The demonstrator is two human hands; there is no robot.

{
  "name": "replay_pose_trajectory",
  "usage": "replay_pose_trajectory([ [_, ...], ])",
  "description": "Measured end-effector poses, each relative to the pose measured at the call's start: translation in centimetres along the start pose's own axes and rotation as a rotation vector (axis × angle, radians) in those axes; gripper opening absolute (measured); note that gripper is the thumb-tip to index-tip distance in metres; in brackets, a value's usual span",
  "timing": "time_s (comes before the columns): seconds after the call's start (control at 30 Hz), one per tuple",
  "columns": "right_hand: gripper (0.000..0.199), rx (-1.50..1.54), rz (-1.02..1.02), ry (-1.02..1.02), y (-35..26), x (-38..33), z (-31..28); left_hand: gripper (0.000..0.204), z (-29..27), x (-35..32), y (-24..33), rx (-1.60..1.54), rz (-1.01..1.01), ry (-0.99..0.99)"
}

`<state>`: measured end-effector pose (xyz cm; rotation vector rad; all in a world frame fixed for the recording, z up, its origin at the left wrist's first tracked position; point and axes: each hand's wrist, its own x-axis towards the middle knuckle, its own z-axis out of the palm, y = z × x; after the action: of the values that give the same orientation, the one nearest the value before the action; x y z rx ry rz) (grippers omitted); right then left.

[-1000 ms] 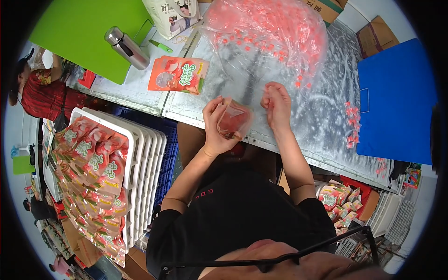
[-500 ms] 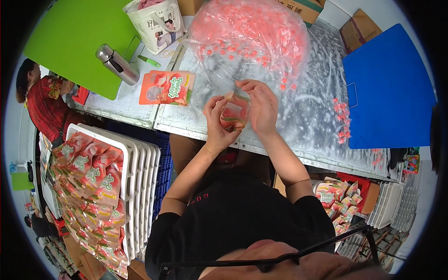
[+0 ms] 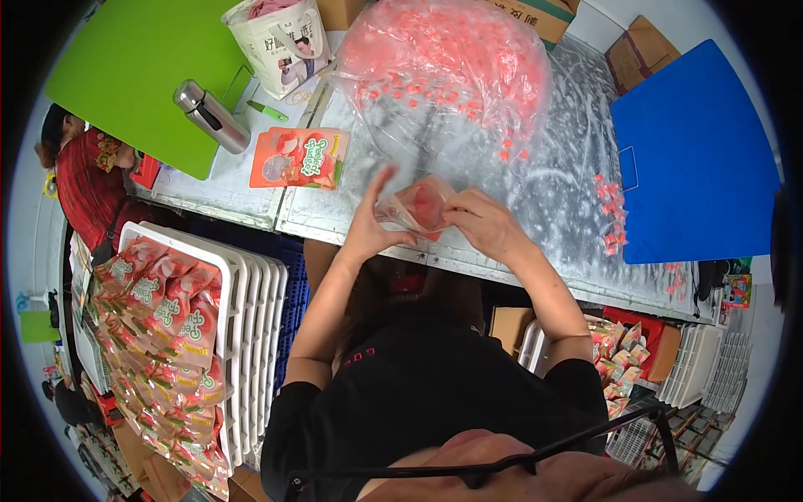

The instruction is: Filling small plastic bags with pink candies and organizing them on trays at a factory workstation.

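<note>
A pink candy pouch [image 3: 422, 206] with a see-through part is held over the near edge of the metal table, its mouth spread. My right hand [image 3: 488, 224] pinches the pouch's right edge between thumb and fingertips. At the pouch's left side, my left hand [image 3: 368, 224] has its fingers raised and its thumb stretched out apart from them; whether it touches the pouch I cannot tell. Beyond my hands lies a large clear plastic bag [image 3: 452, 58] full of small red-pink wrapped candies. To the left, flat pink pouches [image 3: 299, 158] lie in a small stack.
A steel flask [image 3: 212, 115], a green knife [image 3: 268, 110] and a white carrier bag [image 3: 280, 46] stand or lie at the left. A blue board [image 3: 698, 159] is at the right, beside loose candies [image 3: 611, 213]. Stacked white trays [image 3: 251, 335] hold filled pouches. A co-worker [image 3: 88, 184] is at far left.
My left hand has loosened from round the pouch and spread its fingers. My right hand has come down and taken the pouch's right edge, and the pouch is tilted differently.
</note>
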<state>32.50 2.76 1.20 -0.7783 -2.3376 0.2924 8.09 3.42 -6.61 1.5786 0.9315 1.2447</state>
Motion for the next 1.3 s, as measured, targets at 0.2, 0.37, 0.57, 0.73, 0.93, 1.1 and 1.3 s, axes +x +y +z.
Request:
replay_pose_trajectory([
  [0.2, 0.024, -0.068, -0.011, -0.117, -0.1, 0.2, -0.6, 0.102, -0.7, 1.1, -0.3, -0.109, -0.172, -0.259],
  [0.37, 0.022, -0.320, -0.083, -0.089, -3.4, 2.5, -1.3, 0.091, 0.2, 0.4, -0.3, -0.127, -0.175, -0.201],
  [0.57, 0.012, -0.282, -0.010, -0.393, -2.5, 2.8, 1.5, 0.079, 0.6, -0.2, 0.3, 0.191, -0.011, -0.196],
  [0.73, 0.011, -0.044, 0.252, -1.005, -1.5, 5.0, 2.0, 0.059, 2.2, -1.4, -0.7, -0.033, -0.078, -0.207],
  [0.93, 0.017, -0.086, 0.196, -0.546, -1.5, 3.8, 1.8, 0.032, 2.2, -1.0, 0.2, -0.144, -0.272, -0.002],
  [1.1, 0.021, 0.006, 0.208, 0.232, -1.5, 3.2, -0.1, 0.020, 1.3, -0.6, 0.1, -0.257, -0.205, 0.174],
  [1.3, 0.021, 0.649, 0.763, 0.154, 2.3, -2.1, 4.8, 0.019, 2.2, -1.3, 0.7, -0.551, -0.310, 0.240],
])
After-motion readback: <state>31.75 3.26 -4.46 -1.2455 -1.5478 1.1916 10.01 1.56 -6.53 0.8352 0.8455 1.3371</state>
